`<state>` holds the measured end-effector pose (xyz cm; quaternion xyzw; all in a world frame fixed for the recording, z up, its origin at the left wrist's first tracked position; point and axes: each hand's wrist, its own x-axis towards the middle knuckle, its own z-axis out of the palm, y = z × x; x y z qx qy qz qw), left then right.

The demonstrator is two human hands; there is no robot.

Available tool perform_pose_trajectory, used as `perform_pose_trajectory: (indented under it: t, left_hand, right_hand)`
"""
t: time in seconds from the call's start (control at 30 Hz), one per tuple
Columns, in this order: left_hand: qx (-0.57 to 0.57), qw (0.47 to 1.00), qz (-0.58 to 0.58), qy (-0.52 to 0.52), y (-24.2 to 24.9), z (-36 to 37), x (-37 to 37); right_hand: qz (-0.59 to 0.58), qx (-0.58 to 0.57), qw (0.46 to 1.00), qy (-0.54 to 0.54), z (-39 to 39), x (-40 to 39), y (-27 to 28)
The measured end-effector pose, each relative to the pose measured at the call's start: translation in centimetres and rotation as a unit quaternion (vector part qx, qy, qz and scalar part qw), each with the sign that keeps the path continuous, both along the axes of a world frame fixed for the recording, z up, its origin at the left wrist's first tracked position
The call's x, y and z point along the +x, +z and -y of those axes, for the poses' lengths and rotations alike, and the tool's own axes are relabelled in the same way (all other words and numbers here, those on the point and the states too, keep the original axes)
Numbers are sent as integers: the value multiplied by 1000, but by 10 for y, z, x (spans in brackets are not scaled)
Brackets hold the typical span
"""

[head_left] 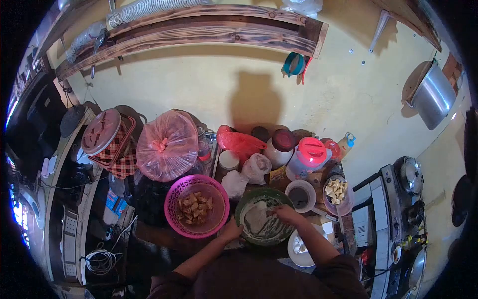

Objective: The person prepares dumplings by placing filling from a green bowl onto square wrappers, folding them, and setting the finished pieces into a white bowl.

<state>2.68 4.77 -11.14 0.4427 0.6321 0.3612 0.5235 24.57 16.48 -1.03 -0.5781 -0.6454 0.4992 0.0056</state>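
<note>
A dark green basin (242, 198) holds white flour or batter (256, 217), smeared up its inner wall. My left hand (232, 230) is closed on the basin's left rim. From the right, my right hand (285, 215) reaches over the rim, its fingers bent together at the white mix; what they hold, if anything, is too small to make out. Left of the basin stands a pink perforated basket (172, 192) with cut brown pieces (195, 208) inside. A white bowl of dark liquid (299, 195) sits behind my right hand. Under my right forearm is a white plate (301, 259).
Pale cut pieces (336, 191) fill a bowl at right, with a knife (342, 231) beside it. Behind are a pink-lidded jug (311, 152), a jar (281, 147) and a red bag (239, 143). A stove (391, 194) stands far right; a wooden shelf (199, 37) hangs above.
</note>
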Motion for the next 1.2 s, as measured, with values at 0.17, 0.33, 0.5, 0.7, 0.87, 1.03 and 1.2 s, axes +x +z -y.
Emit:
perform_pose_trajectory:
  t: [0.17, 0.33, 0.5, 0.7, 0.87, 1.03, 1.2]
  left_hand:
    - [-29, 999, -40, 11, 12, 0, 2]
    - [-99, 992, 60, 51, 82, 4, 6]
    - [-41, 999, 17, 15, -11, -2, 0]
    - [-46, 998, 31, 26, -38, -3, -2]
    - [-77, 984, 145, 65, 29, 3, 6]
    - [-14, 999, -39, 17, 0, -2, -1]
    - [-28, 999, -9, 22, 70, 4, 7]
  right_hand:
    - [156, 218, 956, 115, 29, -18, -13]
    - [137, 180, 938, 263, 49, -5, -8]
    - [204, 217, 938, 176, 12, -24, -26]
    - [122, 168, 903, 377, 33, -8, -16]
    - [236, 213, 924, 213, -12, -26, -91]
    - [169, 150, 903, 366, 12, -3, -24]
    - [198, 242, 925, 217, -16, -22, -38]
